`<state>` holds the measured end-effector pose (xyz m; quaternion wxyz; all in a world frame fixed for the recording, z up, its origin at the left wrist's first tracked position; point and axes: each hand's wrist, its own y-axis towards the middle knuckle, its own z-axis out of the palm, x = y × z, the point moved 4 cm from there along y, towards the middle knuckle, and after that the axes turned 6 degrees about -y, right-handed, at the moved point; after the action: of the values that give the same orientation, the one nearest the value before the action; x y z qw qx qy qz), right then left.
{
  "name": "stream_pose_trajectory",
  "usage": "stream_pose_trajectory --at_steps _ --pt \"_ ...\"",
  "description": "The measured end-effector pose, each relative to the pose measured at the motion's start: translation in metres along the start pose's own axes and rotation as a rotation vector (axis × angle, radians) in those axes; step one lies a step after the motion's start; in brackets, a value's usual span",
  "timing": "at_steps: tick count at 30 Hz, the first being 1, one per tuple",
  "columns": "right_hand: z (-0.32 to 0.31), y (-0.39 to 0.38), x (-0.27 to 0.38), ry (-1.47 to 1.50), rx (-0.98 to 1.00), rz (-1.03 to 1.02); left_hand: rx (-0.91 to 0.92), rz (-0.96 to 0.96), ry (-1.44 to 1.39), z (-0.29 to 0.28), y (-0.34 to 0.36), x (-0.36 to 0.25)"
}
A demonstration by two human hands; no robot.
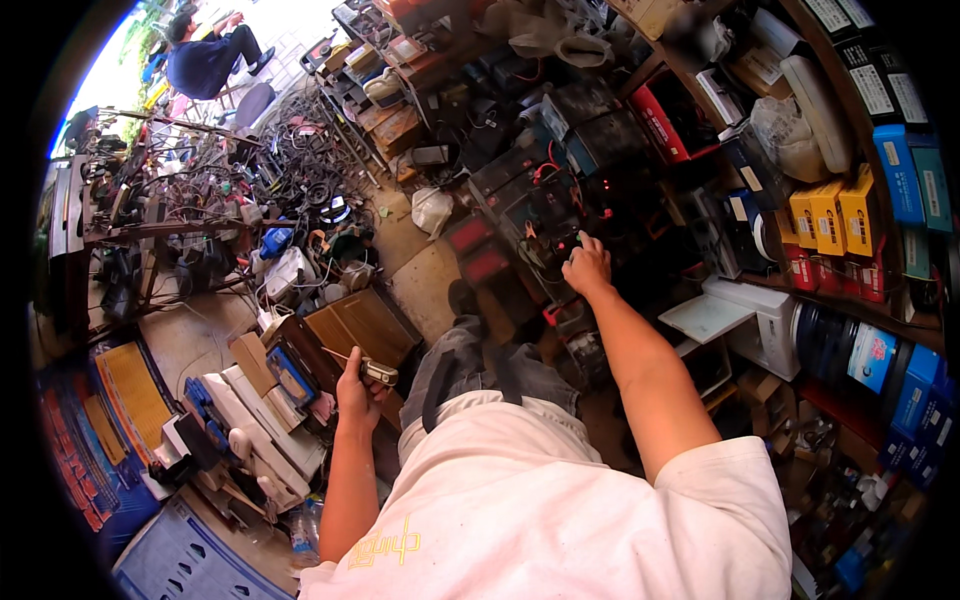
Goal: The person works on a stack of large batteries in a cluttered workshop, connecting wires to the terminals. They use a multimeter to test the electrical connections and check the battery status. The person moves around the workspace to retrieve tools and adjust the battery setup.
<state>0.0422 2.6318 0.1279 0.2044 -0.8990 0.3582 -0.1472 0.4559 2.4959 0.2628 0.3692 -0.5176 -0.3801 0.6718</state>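
Observation:
My left hand is closed around a small grey-and-black handheld object. A thin, light-coloured rod sticks out on the other side of that hand; whether it belongs to the same object I cannot tell. My right hand is stretched forward over a group of dark, box-shaped units, with its fingers curled together at their edge. What those fingers grip is too small and dark to name. Close by runs a red cable over the units, which look like batteries. A red-and-black piece lies below my right hand.
Shelves on the right carry yellow boxes, blue boxes and a white appliance. Tangled cables pile up at the far left. A white plastic bag lies on the floor. Another person sits outside at the far left.

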Motion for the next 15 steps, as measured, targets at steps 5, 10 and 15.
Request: stream_pose_trajectory --at_steps 5,10,15 --pt "0.008 -0.009 0.000 -0.003 0.021 0.005 -0.027 -0.011 0.024 -0.001 0.000 0.000" --pt "0.013 -0.021 -0.008 0.105 -0.132 -0.003 0.024 -0.014 -0.007 0.001 -0.001 0.000" --pt "0.030 -0.050 -0.029 0.163 -0.189 0.041 0.073 -0.014 0.054 0.025 -0.003 0.000"
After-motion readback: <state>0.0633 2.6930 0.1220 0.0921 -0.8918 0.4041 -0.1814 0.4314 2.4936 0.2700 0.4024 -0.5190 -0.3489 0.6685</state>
